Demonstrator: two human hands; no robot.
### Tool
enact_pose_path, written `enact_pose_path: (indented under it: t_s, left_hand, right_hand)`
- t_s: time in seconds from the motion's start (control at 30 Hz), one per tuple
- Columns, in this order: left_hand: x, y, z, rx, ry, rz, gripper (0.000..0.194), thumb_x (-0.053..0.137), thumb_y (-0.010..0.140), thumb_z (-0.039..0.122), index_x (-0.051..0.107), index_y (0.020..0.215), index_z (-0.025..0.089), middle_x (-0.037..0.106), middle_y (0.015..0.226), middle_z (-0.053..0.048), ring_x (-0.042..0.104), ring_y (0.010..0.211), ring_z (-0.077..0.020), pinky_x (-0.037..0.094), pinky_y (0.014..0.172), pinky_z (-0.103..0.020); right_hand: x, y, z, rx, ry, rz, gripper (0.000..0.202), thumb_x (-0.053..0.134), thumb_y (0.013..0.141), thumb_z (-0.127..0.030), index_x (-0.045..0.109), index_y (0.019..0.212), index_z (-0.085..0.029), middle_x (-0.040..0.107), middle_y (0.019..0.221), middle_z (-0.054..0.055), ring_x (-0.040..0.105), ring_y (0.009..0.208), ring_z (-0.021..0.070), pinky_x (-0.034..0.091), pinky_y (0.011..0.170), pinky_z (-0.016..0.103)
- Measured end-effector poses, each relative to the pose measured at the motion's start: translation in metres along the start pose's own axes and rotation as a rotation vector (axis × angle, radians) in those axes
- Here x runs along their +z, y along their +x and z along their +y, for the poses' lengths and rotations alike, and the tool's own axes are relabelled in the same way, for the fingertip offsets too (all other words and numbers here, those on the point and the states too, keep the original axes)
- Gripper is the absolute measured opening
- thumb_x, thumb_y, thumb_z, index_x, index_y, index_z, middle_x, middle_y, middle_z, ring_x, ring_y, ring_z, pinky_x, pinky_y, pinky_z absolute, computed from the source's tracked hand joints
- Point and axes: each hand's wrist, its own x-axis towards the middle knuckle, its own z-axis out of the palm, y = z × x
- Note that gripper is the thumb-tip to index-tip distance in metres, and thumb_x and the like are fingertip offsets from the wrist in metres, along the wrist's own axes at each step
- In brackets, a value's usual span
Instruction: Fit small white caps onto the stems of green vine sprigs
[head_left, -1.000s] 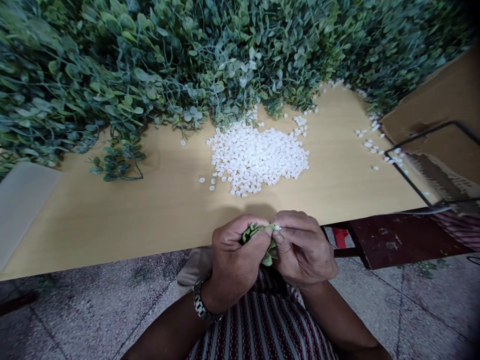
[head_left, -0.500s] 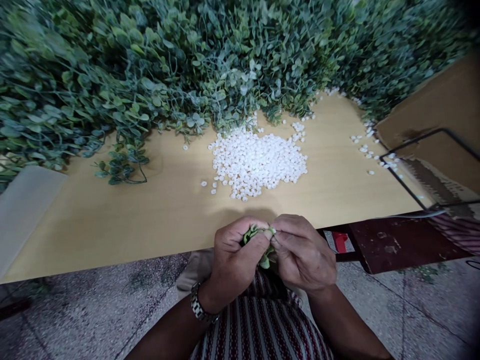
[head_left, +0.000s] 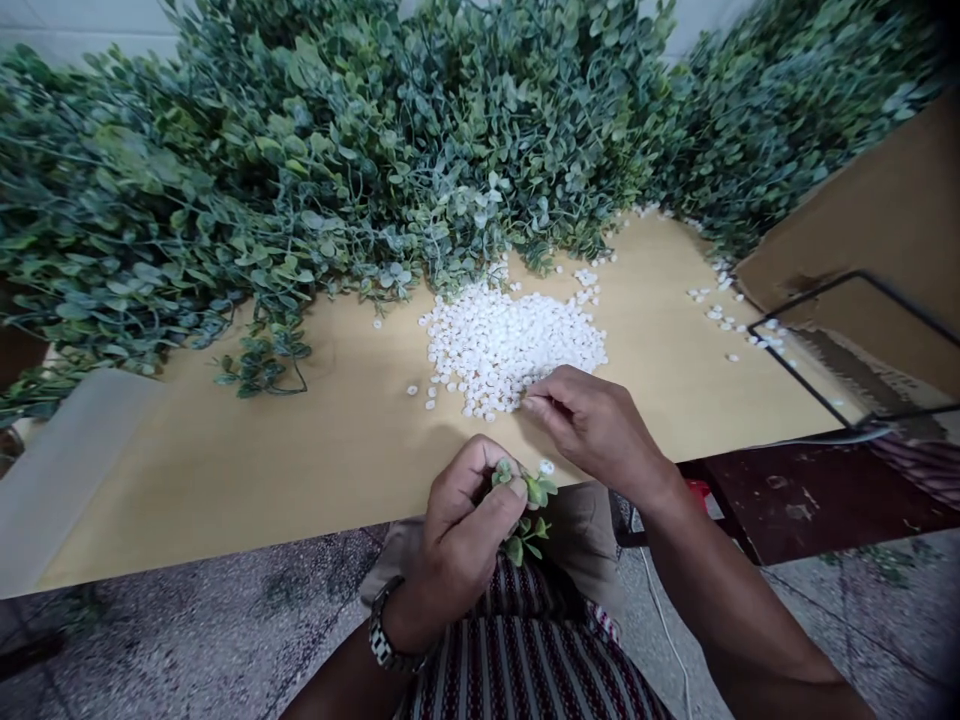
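Note:
My left hand point(head_left: 471, 515) is closed around a small sprig of artificial green leaves point(head_left: 536, 490), just in front of the table edge. A little white ring-like piece point(head_left: 547, 467) sits at the sprig's upper tip. My right hand point(head_left: 592, 420) reaches over the table, thumb and fingers pinched together at the near right edge of a pile of small white plastic rings point(head_left: 510, 335). Whatever lies between those fingertips is too small to make out.
A large heap of artificial foliage point(head_left: 420, 150) fills the back of the table point(head_left: 352, 430). One loose sprig point(head_left: 262, 362) lies at left, near a pale sheet point(head_left: 82, 460). On the right stand torn cardboard point(head_left: 862, 200) and a black wire frame point(head_left: 806, 375), with scattered rings beside them.
My right hand has left the sprig and moved forward to the pile of white rings. The sprig stays in my left hand, its white-tipped end now exposed. The view has tilted up slightly.

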Motion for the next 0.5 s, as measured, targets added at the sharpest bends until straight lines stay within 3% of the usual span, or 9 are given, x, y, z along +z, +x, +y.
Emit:
enact_pose_path:
  t_s: [0.1,0.23,0.37,0.5]
  left_hand:
    - [-0.003,0.000,0.002,0.045,0.132,-0.013,0.016,0.056,0.083,0.028,0.052,0.072,0.017,0.054,0.070,-0.001,0.046,0.062,-0.0118,0.039,0.058,-0.024]
    - [-0.006,0.001,0.005,0.127,0.227,-0.027,0.007,0.055,0.081,0.020,0.056,0.075,0.017,0.057,0.074,-0.003,0.050,0.068,-0.0144,0.041,0.063,-0.026]
    - [-0.006,0.002,0.005,0.190,0.200,-0.079,0.008,0.052,0.080,0.017,0.059,0.076,0.018,0.058,0.077,-0.005,0.053,0.075,-0.0170,0.044,0.069,-0.028]
    - [-0.003,0.004,0.002,0.247,0.219,-0.052,0.013,0.053,0.084,0.017,0.065,0.080,0.017,0.061,0.081,-0.005,0.056,0.078,-0.0154,0.046,0.072,-0.027]
  right_hand:
    - [0.011,0.004,-0.007,0.011,-0.203,-0.004,0.018,0.050,0.087,-0.022,0.062,0.074,-0.016,0.061,0.070,0.005,0.054,0.062,0.0155,0.037,0.055,0.026]
    - [0.014,0.001,-0.013,0.013,-0.276,-0.009,0.018,0.049,0.086,-0.020,0.061,0.072,-0.016,0.061,0.070,0.005,0.054,0.063,0.0162,0.037,0.055,0.027]
    - [0.017,-0.003,-0.012,0.019,-0.239,0.026,0.016,0.050,0.083,-0.017,0.061,0.071,-0.016,0.061,0.070,0.005,0.055,0.065,0.0162,0.039,0.057,0.027]
    - [0.016,-0.009,-0.007,0.027,-0.061,0.084,0.013,0.050,0.083,-0.016,0.060,0.075,-0.017,0.062,0.070,0.004,0.055,0.064,0.0150,0.042,0.059,0.027]
